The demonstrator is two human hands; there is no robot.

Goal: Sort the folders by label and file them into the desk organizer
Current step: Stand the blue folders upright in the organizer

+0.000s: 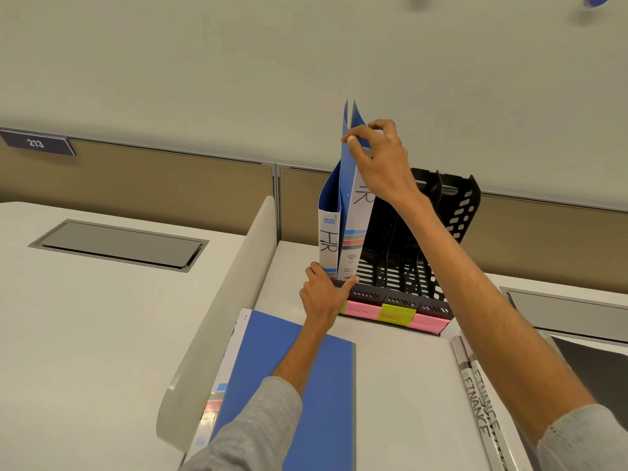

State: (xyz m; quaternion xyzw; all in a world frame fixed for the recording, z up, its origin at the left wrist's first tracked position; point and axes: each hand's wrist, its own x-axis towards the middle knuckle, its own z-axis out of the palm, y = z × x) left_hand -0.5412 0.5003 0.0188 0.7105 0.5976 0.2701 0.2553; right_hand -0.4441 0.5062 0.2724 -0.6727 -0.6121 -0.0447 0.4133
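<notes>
Right hand (pixel 380 158) pinches the upright folder (pixel 348 188) at its top. Left hand (pixel 323 295), fingers straight, presses the organizer (pixel 458 212), seemingly covering part of its labels (pixel 396 312).

Your single head camera looks forward and down from close above the desk (pixel 390 368); the organizer (pixel 407 266) sits right of centre, and the wide lens probably bends the far wall (pixel 306 45).

Two blue folders (pixel 349 198) stand upright, leftmost in the black organizer (pixel 455 215) (a third folder (pixel 331 402) lies flat nearby).
</notes>
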